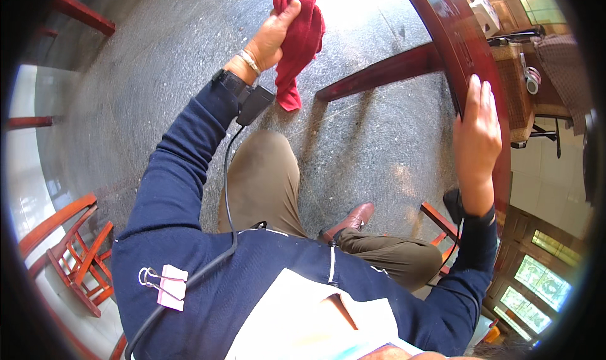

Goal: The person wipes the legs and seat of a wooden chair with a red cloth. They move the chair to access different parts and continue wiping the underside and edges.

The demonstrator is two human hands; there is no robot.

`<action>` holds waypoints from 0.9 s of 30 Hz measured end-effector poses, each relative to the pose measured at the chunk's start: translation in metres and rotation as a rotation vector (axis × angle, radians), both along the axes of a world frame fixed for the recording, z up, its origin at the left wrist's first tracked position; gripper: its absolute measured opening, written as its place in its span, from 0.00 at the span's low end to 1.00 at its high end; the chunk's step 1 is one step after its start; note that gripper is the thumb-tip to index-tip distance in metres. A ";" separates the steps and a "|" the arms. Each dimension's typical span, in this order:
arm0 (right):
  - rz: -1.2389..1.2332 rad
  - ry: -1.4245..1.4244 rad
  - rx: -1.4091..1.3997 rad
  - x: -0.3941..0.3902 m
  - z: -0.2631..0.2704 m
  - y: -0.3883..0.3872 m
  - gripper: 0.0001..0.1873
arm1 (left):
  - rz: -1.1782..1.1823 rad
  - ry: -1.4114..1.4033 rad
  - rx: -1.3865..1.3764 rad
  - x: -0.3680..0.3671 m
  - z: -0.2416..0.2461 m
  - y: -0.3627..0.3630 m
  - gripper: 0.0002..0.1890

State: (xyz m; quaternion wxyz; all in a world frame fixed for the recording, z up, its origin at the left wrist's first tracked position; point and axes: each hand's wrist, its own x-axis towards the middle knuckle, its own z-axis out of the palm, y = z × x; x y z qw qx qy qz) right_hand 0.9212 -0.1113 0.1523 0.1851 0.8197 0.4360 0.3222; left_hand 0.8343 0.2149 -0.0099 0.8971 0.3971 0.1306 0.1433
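Note:
My left hand [267,42] is closed around a crumpled dark red cloth [300,42], with the thumb laid over it near the top. The cloth's lower end hangs free above the grey speckled floor [265,9]. My right hand [478,132] lies along the edge of a glossy red-brown wooden table [466,52], fingers stretched out and nothing visible in it; its thumb is hidden. Between my two hands, a table leg [378,71] slants across the view. Both wrists carry black devices with cables.
Wooden chairs stand at the lower left [78,251] and lower right [438,222]. A red wooden leg [85,12] shows at the upper left. Beyond the table are a white box [482,12] and a brown stand [509,83]. A black cable [229,184] runs across my body.

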 end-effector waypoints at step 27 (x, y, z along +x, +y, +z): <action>-0.003 0.313 -0.131 -0.125 0.022 -0.115 0.29 | -0.203 0.183 0.478 0.097 -0.198 -0.233 0.29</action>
